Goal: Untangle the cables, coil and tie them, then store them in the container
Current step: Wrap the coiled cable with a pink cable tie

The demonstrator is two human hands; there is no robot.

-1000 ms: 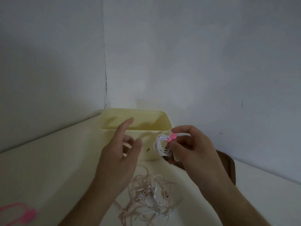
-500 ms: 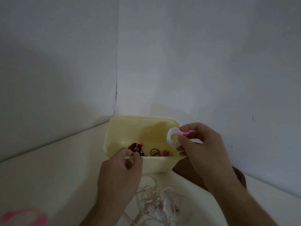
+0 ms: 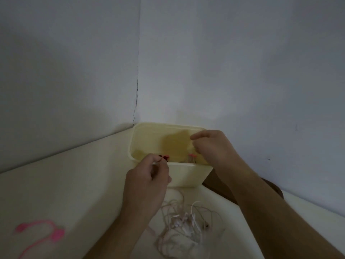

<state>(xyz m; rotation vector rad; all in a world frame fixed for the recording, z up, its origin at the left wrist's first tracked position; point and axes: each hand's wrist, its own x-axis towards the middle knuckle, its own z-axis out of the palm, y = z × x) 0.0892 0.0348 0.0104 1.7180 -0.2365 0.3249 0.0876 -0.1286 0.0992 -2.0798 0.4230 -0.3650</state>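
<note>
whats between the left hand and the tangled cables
Nothing: in the head view the left hand hovers above the tangle, bare tabletop between.

A pale yellow container (image 3: 188,174), rectangular with rounded corners and open at the top, is set on the worktop in the corner of the walls. Inside it, small coiled cables are partly seen: a dark red one (image 3: 164,157) just beyond the left grip and a brownish one with a pink tie (image 3: 192,157) just left of the right grip; their detail is blurred. A loose tangle of white and pale pink cables (image 3: 183,226) is spread on the worktop, near, below and between both grips. Pink ties (image 3: 42,233) lie well apart, far left of the left grip.
</note>
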